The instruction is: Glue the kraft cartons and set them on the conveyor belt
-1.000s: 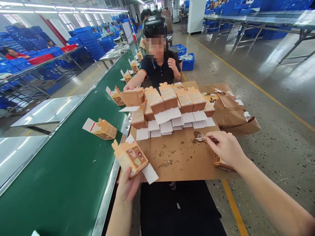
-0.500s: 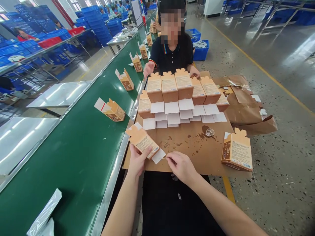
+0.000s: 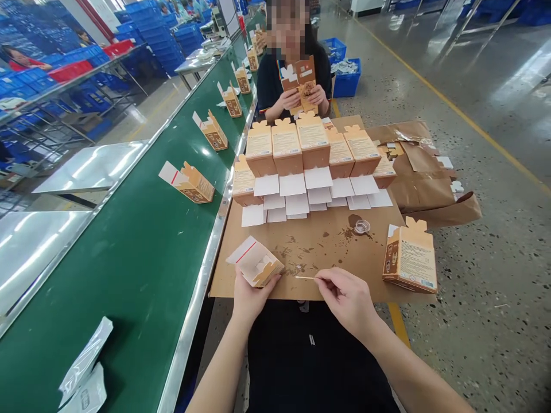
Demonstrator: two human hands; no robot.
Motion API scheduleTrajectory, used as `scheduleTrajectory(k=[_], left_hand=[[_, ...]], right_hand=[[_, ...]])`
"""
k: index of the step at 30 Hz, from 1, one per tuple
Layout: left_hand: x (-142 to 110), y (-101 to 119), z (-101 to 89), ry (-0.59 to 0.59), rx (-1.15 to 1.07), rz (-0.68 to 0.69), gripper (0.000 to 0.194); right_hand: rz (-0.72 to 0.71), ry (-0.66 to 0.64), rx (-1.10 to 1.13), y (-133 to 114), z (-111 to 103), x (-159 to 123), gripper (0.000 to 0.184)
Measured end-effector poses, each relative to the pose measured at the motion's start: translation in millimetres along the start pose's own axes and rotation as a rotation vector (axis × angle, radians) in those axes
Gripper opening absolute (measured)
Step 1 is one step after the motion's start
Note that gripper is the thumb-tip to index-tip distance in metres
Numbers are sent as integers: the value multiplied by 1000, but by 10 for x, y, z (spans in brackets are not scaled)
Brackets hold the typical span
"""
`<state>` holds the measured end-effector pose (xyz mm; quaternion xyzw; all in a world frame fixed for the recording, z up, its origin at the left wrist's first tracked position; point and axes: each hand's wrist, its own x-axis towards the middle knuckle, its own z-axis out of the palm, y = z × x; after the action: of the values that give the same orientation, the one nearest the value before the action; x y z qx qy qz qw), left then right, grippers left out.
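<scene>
My left hand (image 3: 248, 298) grips a small tan carton (image 3: 257, 264) at the near edge of a brown cardboard sheet (image 3: 314, 252), its white flap with a red stripe tipped up and to the left. My right hand (image 3: 346, 298) pinches a thin stick (image 3: 305, 277) whose tip points left toward the carton. A small clear cup (image 3: 362, 227) sits in a dark stain on the sheet. One finished carton (image 3: 411, 256) lies to the right of my right hand.
Rows of open cartons (image 3: 310, 152) with white flaps stand at the sheet's far side. Behind them a person holds a carton (image 3: 301, 83). A green conveyor (image 3: 142, 258) on the left carries several cartons and plastic bags (image 3: 84, 373). Crumpled brown paper (image 3: 426, 183) lies right.
My right hand came back from the clear cup to beside the carton, holding the stick. My left hand turned the carton so its flap faces up. The person opposite picked up a carton.
</scene>
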<state>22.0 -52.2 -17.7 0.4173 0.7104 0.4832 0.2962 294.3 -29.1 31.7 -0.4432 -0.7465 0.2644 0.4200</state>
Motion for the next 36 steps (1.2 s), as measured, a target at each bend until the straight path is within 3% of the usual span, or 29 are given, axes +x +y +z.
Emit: scheduleTrajectory(k=[4, 7, 10, 14, 17, 20, 24, 26, 28, 30, 32, 33, 36], left_hand=[[-45, 43, 77, 16, 120, 50, 67], [17, 94, -18, 104, 212, 43, 71], [225, 94, -369, 290, 299, -23, 79], [585, -28, -1078, 581, 304, -110, 91], [759, -190, -1471, 662, 207, -125, 97], [890, -342, -1615, 673, 155, -125, 99], [1033, -431, -1608, 614, 114, -176, 104], [990, -427, -1579, 598, 92, -187, 107], [829, -401, -1515, 673, 103, -133, 111], [612, -337, -1390, 808, 128, 13, 108], [466, -186, -1203, 859, 111, 233, 92], [463, -63, -1092, 827, 78, 333, 81], [844, 481, -751, 617, -81, 426, 51]], right_hand=[[10, 5, -7, -94, -42, -116, 22], [4, 16, 3, -115, -35, -152, 22], [33, 28, 27, -109, -57, -159, 23], [95, 35, 47, -91, -105, -171, 25], [83, 68, 66, -76, -118, -180, 23], [52, 72, 58, -69, -113, -158, 21], [6, 57, 53, -82, -133, -69, 21], [-5, 73, 53, -90, -197, -22, 21], [-4, 111, 50, -89, -306, 1, 20], [15, 154, 40, -78, -433, -12, 19], [60, 200, 17, -61, -542, -50, 16], [89, 214, 4, -55, -579, -71, 15], [124, 240, -8, -49, -625, -110, 13]])
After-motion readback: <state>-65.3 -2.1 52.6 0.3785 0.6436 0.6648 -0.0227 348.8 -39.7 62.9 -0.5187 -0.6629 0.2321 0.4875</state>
